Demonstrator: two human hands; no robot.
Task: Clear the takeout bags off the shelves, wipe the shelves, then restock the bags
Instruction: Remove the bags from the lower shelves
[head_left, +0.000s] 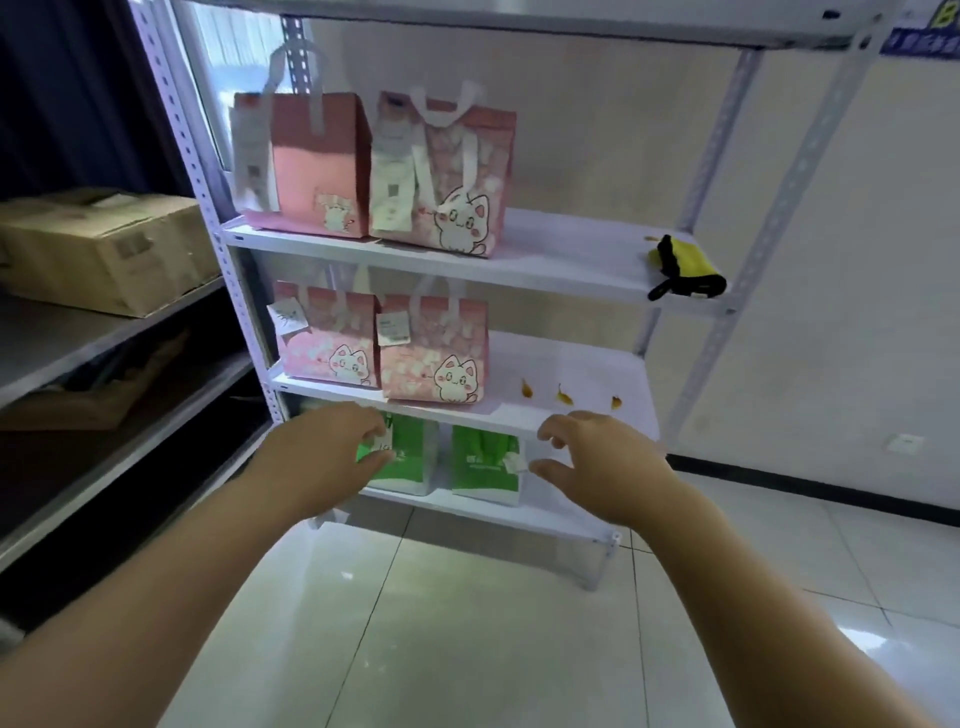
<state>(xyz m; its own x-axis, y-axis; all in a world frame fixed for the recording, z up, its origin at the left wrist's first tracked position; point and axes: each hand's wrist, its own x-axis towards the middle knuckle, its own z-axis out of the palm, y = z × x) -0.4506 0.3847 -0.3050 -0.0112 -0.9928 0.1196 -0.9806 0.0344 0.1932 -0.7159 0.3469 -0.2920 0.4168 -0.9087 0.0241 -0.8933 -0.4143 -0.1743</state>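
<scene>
Two hands reach toward the bottom shelf (483, 506), both grips released and holding nothing. Left hand (324, 457): fingers spread and slightly curled, in front of the left green bag (410, 462), fingertips at its white tag; actual contact cannot be told. Right hand (602, 462): thumb and fingers apart, just beside the right green bag (483, 470), near its tag, not closed on it.

Outward: middle shelf (571, 374) carries two pink cat bags (431, 353) side by side at its left end; three small orange-brown scraps (563, 397) lie on its bare right part. Upper shelf (561, 249) holds two more pink bags (441, 171) at left and a yellow-and-black cloth (683, 267) at the right edge. Cardboard box (98, 249) on a neighbouring dark rack.

Judgement: clearing step, barely begun; all six bags are on the shelves, cloth untouched. Next move calls for closing each grip on a green bag, by side or handle, and drawing it out clear of the middle shelf's front lip. The bags look light and soft-sided and may crumple if pinched hard
</scene>
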